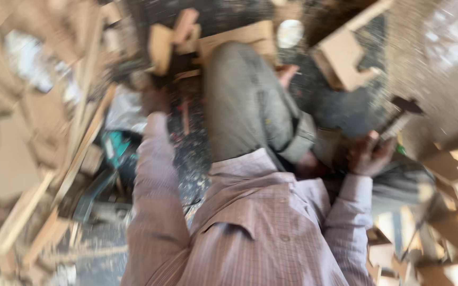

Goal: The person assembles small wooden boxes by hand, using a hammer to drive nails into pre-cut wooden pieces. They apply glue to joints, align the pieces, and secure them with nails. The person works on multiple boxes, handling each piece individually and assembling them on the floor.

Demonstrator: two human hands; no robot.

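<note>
Down among the piled wood offcuts (340,55), the right hand (368,154) is wrapped around a hammer (398,119) that might slip, while the blurred left hand (155,100), grip unreadable, risks splinters.

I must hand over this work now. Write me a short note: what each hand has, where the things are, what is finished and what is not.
Picture is blurred.
Right hand: raised, gripping a hammer.
Left hand: stretched forward at the wood blocks on the floor; grip cannot be told.
Around: wood offcuts left, more blocks right, sawdust floor.
Done: nothing visibly finished.
Left: cannot tell from this view.
</note>
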